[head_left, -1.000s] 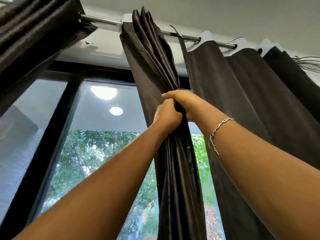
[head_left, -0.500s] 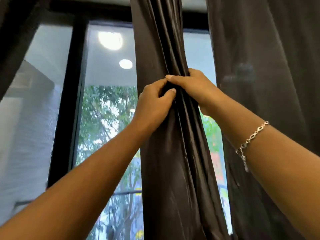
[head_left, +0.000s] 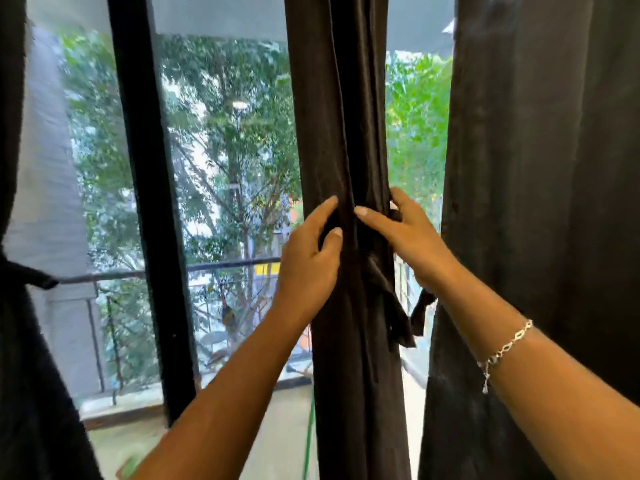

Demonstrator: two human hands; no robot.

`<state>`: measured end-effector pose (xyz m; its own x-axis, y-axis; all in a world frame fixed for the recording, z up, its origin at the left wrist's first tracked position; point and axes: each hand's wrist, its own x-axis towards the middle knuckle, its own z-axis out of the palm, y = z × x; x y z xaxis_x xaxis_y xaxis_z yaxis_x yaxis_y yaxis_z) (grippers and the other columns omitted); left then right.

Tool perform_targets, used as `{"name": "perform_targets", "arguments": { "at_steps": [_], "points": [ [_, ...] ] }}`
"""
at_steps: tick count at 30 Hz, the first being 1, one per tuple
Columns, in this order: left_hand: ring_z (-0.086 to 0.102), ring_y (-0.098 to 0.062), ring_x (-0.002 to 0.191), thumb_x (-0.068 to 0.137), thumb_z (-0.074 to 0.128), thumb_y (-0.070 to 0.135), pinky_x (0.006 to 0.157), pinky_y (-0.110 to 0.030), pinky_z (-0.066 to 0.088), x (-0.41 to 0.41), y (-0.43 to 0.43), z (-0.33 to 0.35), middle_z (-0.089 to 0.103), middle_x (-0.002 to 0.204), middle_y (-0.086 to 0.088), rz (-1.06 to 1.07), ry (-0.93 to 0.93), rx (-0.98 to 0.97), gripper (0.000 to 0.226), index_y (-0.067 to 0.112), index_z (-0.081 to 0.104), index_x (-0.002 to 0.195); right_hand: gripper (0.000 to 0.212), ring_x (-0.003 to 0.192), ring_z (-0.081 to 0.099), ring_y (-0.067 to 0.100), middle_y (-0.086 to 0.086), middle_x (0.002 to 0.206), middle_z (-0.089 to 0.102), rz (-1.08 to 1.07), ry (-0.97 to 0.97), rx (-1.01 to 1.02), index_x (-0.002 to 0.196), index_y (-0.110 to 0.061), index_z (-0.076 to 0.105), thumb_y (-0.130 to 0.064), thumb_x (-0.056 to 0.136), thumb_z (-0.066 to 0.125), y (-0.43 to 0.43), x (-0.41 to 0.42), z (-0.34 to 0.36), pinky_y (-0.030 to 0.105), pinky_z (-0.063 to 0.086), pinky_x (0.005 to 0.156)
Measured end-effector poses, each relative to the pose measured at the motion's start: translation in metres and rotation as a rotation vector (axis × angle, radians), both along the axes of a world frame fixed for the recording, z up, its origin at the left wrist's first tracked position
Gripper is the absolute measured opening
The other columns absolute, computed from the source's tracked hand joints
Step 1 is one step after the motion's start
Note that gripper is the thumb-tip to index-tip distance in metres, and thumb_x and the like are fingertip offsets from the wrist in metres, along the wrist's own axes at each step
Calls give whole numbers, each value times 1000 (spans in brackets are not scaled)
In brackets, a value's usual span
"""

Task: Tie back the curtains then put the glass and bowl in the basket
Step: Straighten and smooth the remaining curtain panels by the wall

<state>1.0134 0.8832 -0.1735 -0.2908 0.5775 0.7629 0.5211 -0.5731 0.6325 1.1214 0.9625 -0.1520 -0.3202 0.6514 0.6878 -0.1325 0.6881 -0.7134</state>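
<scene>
In front of the window [head_left: 221,150], the head view shows the gathered curtain [head_left: 349,116] hanging upright between both hands. The left hand [head_left: 308,258] pinches its left folds. The right hand [head_left: 405,233] curls round its right edge, above a dangling tie strip [head_left: 394,306].

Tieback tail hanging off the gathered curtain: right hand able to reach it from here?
Probably yes. The tieback tail hangs free just below the right hand, nothing between them. That hand grips the gathered curtain, so it must let go first; the left hand holds it too.
</scene>
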Motion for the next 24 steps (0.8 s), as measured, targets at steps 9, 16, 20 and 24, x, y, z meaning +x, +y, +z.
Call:
{"name": "perform_targets", "arguments": {
  "at_steps": [9,16,20,24],
  "points": [
    [51,-15,122,84,57,21,107,-35,39,-11,-24,-43,55,130,-2,96,-162,-35,49,12,48,131,18,89,59,-2,-9,96,62,24,-4,-134,111,-29,50,-27,93,51,-31,5,-63,29,47,92],
    [50,-17,122,92,51,9,93,-18,36,-36,-36,-36,55,129,-3,379,-179,3,35,11,50,128,36,114,53,20,-1,116,54,-290,116,257,123,-14,53,-15,87,51,-50,-11,-83,35,44,98],
    [59,-22,102,90,51,6,78,-17,37,-30,-43,-39,65,110,-7,741,-211,222,23,6,57,112,40,105,59,16,6,115,61,-133,97,255,123,-7,55,-10,83,48,-61,-29,-86,29,47,94],
    [61,-25,91,90,50,6,79,-32,46,-20,-39,-55,66,98,-9,796,-293,264,18,6,59,105,45,114,57,18,8,124,58,-48,-6,197,129,-7,50,3,86,53,-56,-37,-93,27,43,100]
  ]
}}
